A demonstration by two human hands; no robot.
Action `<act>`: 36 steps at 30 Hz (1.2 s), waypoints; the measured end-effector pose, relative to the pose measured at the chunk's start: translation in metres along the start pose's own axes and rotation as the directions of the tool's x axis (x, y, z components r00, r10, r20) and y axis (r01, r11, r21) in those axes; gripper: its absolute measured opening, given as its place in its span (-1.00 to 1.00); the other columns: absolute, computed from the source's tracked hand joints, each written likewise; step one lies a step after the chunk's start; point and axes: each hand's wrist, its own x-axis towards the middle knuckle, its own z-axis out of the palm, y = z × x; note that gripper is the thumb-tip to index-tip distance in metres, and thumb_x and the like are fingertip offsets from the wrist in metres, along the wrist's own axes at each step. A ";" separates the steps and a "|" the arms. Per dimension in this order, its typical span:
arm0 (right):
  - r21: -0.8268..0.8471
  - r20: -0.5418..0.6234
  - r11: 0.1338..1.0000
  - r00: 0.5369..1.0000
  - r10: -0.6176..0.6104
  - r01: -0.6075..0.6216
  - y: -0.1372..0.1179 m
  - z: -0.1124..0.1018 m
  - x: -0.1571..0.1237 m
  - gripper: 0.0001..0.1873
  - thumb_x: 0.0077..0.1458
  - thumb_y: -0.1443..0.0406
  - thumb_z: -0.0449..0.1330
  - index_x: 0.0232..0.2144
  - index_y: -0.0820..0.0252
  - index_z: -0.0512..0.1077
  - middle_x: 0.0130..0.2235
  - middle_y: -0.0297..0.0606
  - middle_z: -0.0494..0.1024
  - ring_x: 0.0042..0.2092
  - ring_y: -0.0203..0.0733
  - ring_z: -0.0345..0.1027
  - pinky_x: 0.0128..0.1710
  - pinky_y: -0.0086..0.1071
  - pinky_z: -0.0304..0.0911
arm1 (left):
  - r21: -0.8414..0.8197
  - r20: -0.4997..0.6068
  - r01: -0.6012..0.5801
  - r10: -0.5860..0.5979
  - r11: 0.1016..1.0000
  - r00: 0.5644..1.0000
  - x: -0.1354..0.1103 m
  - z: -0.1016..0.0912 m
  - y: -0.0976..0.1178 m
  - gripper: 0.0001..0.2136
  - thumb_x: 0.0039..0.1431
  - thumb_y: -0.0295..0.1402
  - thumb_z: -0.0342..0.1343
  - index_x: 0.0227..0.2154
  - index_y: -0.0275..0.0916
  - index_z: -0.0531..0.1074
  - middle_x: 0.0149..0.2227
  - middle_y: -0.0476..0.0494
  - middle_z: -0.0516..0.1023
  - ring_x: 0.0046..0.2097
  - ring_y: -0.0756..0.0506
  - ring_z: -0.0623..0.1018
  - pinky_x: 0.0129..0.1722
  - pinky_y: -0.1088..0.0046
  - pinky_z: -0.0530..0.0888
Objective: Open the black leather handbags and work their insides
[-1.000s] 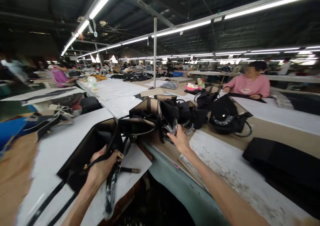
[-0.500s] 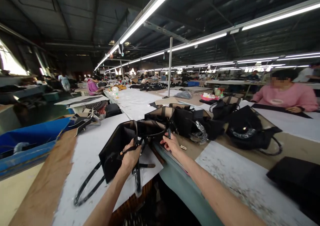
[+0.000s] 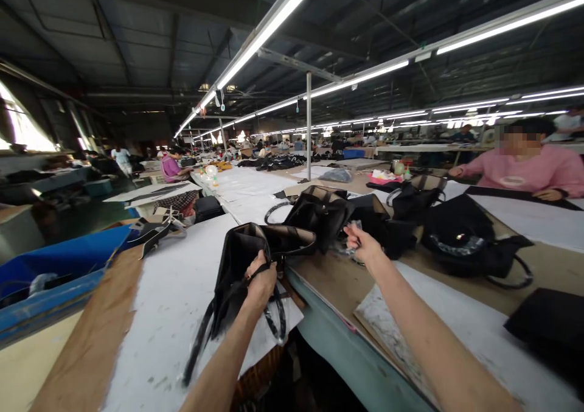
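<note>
The left hand [image 3: 261, 283] is gripping the open black bag [image 3: 235, 251], firmness likely steadying it; right of that bag, the right hand [image 3: 365, 246] is pinching clear plastic [image 3: 356, 224].

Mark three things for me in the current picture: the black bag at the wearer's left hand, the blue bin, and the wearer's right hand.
Black bag [image 3: 236, 258]: head view, on its dark body.
Blue bin [image 3: 73, 251]: head view, inner wall.
Right hand [image 3: 366, 249]: head view, back of hand.
</note>
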 end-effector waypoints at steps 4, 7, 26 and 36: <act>-0.262 -0.134 0.964 0.991 0.020 -0.055 0.049 -0.025 -0.013 -0.80 0.00 0.20 0.02 -0.56 0.20 0.23 -0.47 -0.12 0.44 -0.49 -0.20 0.29 -0.53 -0.35 0.17 | -0.002 0.042 -0.093 0.093 0.996 0.995 0.019 0.032 0.025 -0.55 -0.08 -0.29 0.05 -0.09 -0.35 0.20 -0.22 -0.30 0.43 -0.17 -0.19 0.42 -0.24 0.39 0.29; -0.447 -0.217 0.894 0.974 -0.065 -0.040 0.057 -0.023 -0.019 -0.78 -0.10 0.26 0.12 -0.36 0.26 0.30 -0.19 0.05 0.40 -0.13 0.07 0.25 -0.26 -0.14 0.15 | -0.034 0.088 -0.123 0.125 0.992 0.988 0.031 0.047 0.041 -0.51 -0.18 -0.35 0.13 -0.10 -0.36 0.23 -0.21 -0.30 0.42 -0.15 -0.20 0.40 -0.20 0.39 0.28; -0.761 0.532 0.348 0.834 -0.148 0.547 0.010 0.131 0.027 -0.35 -0.05 0.29 0.11 0.11 0.03 0.02 0.07 -0.22 0.22 0.00 -0.12 0.16 -0.13 -0.35 0.09 | -0.638 0.265 -0.024 0.248 0.770 0.932 -0.007 -0.102 -0.088 -0.87 -0.22 -0.43 0.08 -0.50 -0.32 0.40 -0.47 -0.02 0.47 -0.39 -0.04 0.44 -0.40 0.51 0.39; -0.864 0.266 0.416 0.959 -0.095 0.281 0.016 0.148 -0.035 -0.58 0.02 0.28 0.02 -0.08 0.42 0.23 -0.16 0.13 0.41 -0.10 0.07 0.28 -0.19 -0.16 0.17 | -0.837 0.160 0.113 0.041 0.535 0.986 -0.056 -0.073 -0.089 -0.91 -0.22 -0.46 0.05 -0.56 -0.34 0.40 -0.57 0.01 0.44 -0.48 0.00 0.40 -0.45 0.52 0.36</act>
